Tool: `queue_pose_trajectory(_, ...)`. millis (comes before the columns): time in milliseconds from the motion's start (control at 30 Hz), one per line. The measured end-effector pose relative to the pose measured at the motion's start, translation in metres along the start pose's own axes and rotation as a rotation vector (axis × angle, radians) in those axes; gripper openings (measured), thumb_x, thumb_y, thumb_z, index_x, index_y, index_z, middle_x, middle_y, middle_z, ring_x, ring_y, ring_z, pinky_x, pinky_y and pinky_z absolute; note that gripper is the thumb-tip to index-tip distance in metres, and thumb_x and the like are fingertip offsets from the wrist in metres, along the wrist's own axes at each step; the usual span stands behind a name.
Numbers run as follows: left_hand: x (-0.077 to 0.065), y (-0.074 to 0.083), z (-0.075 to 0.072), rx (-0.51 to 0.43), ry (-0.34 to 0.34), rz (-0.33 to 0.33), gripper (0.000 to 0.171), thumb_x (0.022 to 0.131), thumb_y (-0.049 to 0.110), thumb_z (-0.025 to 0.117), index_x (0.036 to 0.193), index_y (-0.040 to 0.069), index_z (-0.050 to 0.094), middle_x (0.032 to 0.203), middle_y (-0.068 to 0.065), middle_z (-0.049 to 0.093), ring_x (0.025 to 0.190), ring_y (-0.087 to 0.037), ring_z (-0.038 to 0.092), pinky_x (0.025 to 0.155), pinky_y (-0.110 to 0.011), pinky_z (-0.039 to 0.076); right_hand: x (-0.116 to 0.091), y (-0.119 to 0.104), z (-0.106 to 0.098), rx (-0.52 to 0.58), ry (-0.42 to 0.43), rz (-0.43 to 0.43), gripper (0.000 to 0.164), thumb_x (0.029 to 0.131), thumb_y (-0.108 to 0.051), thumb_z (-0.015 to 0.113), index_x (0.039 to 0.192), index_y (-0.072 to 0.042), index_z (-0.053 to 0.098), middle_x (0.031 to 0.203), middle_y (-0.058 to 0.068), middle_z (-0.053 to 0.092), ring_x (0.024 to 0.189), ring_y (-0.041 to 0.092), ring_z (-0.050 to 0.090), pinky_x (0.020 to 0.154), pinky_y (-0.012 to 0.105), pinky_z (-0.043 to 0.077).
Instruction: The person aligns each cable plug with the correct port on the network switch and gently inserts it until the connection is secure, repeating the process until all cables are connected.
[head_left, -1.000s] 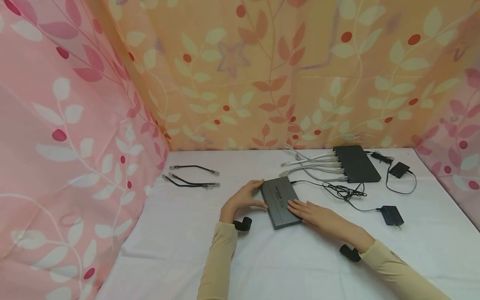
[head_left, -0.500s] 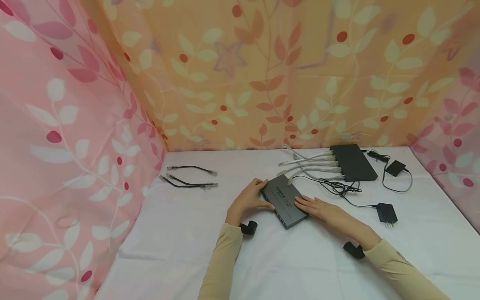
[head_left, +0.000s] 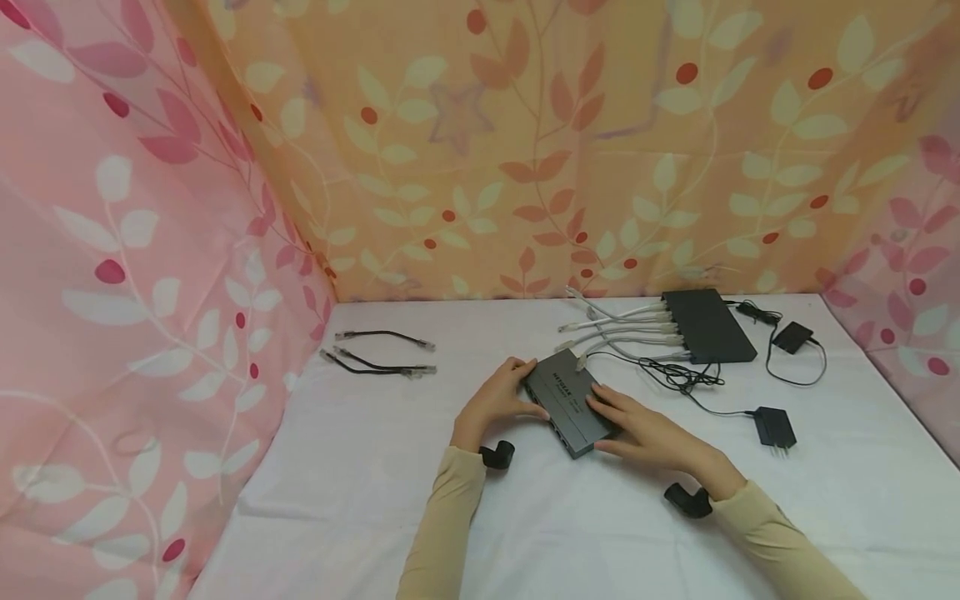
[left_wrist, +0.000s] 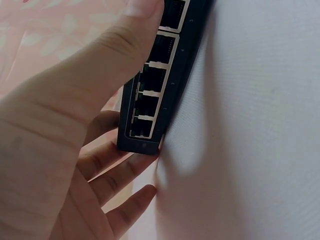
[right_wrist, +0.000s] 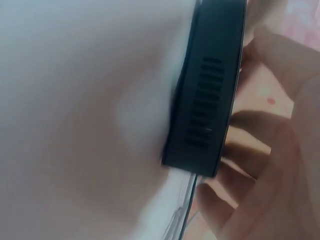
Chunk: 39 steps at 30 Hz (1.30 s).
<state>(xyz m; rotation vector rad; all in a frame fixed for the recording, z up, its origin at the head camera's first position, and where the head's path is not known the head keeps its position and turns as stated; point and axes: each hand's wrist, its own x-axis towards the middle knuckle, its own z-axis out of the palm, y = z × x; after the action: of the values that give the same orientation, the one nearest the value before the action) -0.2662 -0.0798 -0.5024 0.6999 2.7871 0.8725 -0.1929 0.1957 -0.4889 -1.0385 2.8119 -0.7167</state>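
Observation:
A grey NETGEAR network switch (head_left: 567, 400) lies at an angle on the white-covered table, with a thin black cord running from its far edge. My left hand (head_left: 498, 400) grips its left side, the thumb along the port face and the fingers around the far corner. In the left wrist view several ports (left_wrist: 152, 90) show with nothing plugged in. Over the right edge of the switch is my right hand (head_left: 648, 429), fingers spread and touching the top, thumb by the near right corner. The right wrist view shows the vented side (right_wrist: 205, 110) beside those fingers.
Several short black network cables (head_left: 384, 368) lie at the left. A black box (head_left: 708, 327) with several grey cables (head_left: 630, 333) plugged in stands at the back right. Two power adapters (head_left: 776, 427) and a coiled black cord (head_left: 682, 377) lie to the right.
The switch has turned so its near end swings to the right and the ports face more toward me. My right hand's thumb has spread away from its fingers.

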Motion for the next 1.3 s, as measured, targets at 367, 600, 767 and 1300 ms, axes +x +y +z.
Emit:
queue_pose_trajectory(367,0.0,-0.005,-0.005,-0.035,-0.027,0.014,0.088,0.072,0.047,0.075,0.144,0.015,0.035,0.127,-0.003,0.047,0.108,-0.014,0.049,0.095,-0.032,0.042,0.025,-0.019,0.025,-0.12,0.036,0.058,0.102,0.074,-0.069,0.059,0.145,-0.004,0.026,0.151,0.026,0.011,0.14,0.039,0.011,0.108,0.059,0.017)
queue_pose_trajectory(600,-0.002,-0.013,-0.013,-0.09,-0.02,0.007,0.066,0.082,0.037,0.069,0.139,0.012,0.044,0.119,-0.004,0.053,0.111,-0.018,0.051,0.096,-0.036,0.041,0.029,-0.018,0.026,-0.166,0.055,0.069,0.103,0.072,-0.07,0.06,0.144,-0.004,0.029,0.15,0.027,0.014,0.139,0.04,0.016,0.106,0.056,0.024)
queue_pose_trajectory(767,-0.001,-0.014,-0.013,-0.105,-0.002,0.036,0.06,0.085,0.036,0.066,0.135,0.008,0.048,0.116,-0.006,0.056,0.108,-0.019,0.054,0.094,-0.035,0.043,0.032,-0.014,0.022,-0.175,0.065,0.05,0.105,0.067,-0.074,0.062,0.142,-0.004,0.036,0.148,0.028,0.021,0.135,0.041,0.026,0.097,0.054,0.038)
queue_pose_trajectory(1300,0.0,-0.009,-0.01,-0.11,0.036,0.002,0.057,0.087,0.035,0.064,0.134,0.008,0.048,0.118,-0.006,0.055,0.108,-0.02,0.055,0.093,-0.035,0.044,0.039,-0.003,0.016,-0.225,0.084,0.067,0.105,0.058,-0.08,0.062,0.139,-0.017,0.044,0.147,0.017,0.032,0.131,0.032,0.038,0.079,0.046,0.05)
